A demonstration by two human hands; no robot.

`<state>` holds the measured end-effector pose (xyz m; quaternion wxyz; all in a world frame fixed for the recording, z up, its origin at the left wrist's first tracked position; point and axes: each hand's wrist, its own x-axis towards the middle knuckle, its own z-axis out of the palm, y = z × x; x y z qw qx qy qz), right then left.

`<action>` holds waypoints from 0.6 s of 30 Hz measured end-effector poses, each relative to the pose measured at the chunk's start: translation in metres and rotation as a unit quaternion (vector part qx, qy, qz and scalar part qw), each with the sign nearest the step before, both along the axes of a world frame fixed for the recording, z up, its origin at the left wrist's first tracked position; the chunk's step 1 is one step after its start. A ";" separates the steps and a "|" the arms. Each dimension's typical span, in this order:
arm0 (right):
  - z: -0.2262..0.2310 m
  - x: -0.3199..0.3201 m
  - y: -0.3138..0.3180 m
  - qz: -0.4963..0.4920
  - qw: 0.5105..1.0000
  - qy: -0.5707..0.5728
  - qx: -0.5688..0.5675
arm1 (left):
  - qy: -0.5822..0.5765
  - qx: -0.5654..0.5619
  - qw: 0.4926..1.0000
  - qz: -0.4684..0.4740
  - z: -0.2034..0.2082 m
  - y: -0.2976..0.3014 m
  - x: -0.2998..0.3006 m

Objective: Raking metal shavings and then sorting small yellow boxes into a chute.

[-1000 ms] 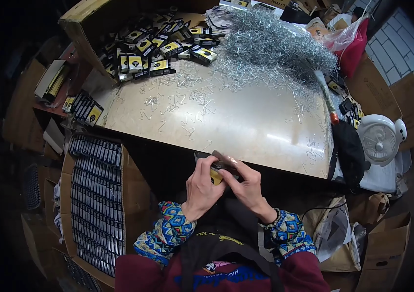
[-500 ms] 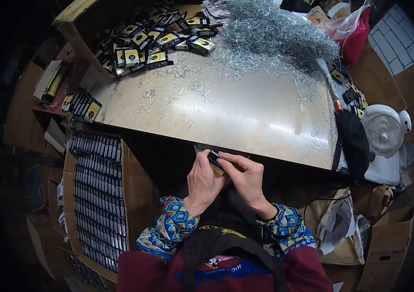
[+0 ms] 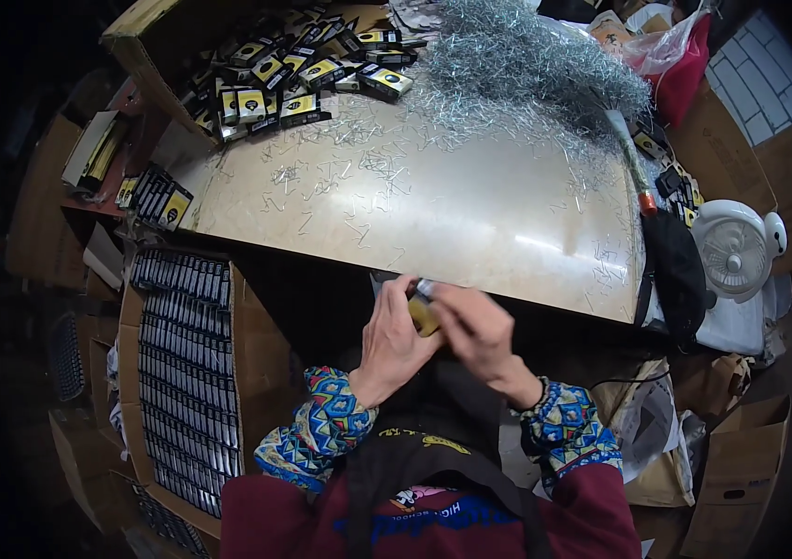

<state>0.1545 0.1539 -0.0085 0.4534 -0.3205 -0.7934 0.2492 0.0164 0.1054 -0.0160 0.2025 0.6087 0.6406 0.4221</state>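
Observation:
In front of the table's near edge, my left hand point(image 3: 389, 337) is closed around a small black and yellow box point(image 3: 425, 319). My right hand point(image 3: 482, 334) is at the box's upper end, its fingers bent and smeared by motion. A small pale, shiny bit shows at that end, close to the right fingertips; I cannot make out what it is. Bent thin metal wire pieces point(image 3: 359, 233) lie scattered on the table point(image 3: 471, 233) beyond my hands.
A large heap of wire pieces point(image 3: 531, 70) covers the table's back. Many similar boxes point(image 3: 321, 73) spill from a carton point(image 3: 146, 56) at the back left. Left of me stands a carton of packed rows point(image 3: 186, 354). A white fan point(image 3: 733, 252) is on the right.
My right hand has shifted slightly right and blurred, its fingers more curled. The box has turned a little in my left hand, showing more yellow.

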 end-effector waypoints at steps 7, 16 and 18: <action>0.003 0.039 0.061 -0.110 0.981 -0.063 0.146 | -0.031 0.036 0.998 -0.047 -0.002 0.004 -0.011; -0.002 -0.027 0.053 -0.007 0.986 0.103 -0.130 | -0.160 0.067 0.983 -0.062 0.003 0.060 -0.045; 0.000 -0.052 0.058 0.060 0.975 0.120 -0.178 | -0.183 0.002 0.983 -0.032 0.016 0.061 -0.072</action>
